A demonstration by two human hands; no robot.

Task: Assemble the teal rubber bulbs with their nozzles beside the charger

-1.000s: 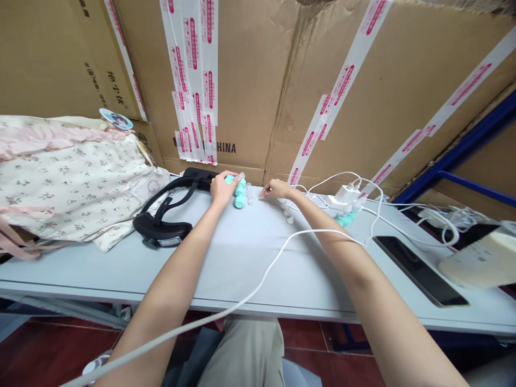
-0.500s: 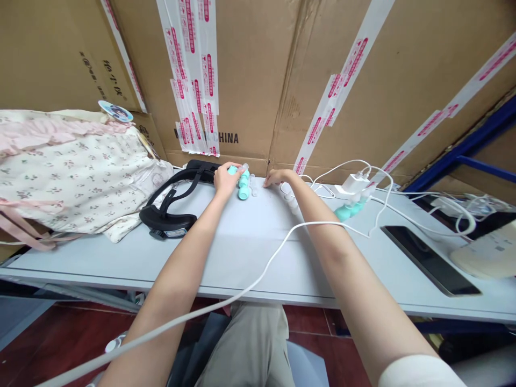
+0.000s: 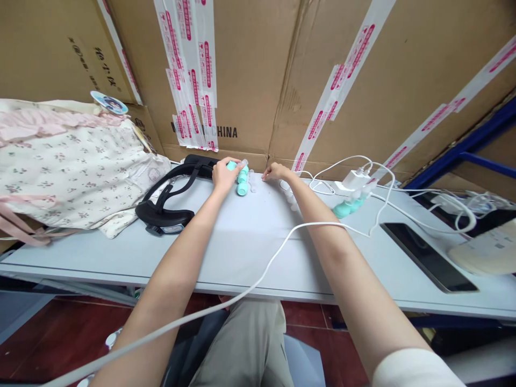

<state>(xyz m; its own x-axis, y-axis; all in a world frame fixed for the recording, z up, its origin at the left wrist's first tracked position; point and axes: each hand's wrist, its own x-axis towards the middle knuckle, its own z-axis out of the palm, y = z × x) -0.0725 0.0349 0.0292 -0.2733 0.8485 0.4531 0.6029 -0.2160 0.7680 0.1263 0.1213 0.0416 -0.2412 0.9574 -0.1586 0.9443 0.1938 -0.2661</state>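
My left hand (image 3: 224, 175) is closed around a small teal bottle (image 3: 231, 165) with a clear end, behind the black head strap. Just right of its fingers, teal bottles (image 3: 242, 188) stand in a short row on the table. Beside them runs a row of small clear caps (image 3: 252, 181). My right hand (image 3: 276, 172) is near the back of the table, its fingertips pinched together and close to the surface; whatever they hold is too small to make out. Clear pieces (image 3: 291, 200) lie by my right wrist, partly hidden by the forearm.
More teal bottles (image 3: 349, 206) with clear tops stand right of my right forearm, beside a white charger (image 3: 356, 179). A white cable (image 3: 278, 242) crosses in front of both arms. A phone (image 3: 427, 257) lies at the right, a black head strap (image 3: 165, 215) and floral cloth bag (image 3: 76, 172) left.
The whole view has shifted slightly. Both hands keep nearly the same places and grips, with the right fingertips still low at the back of the table.
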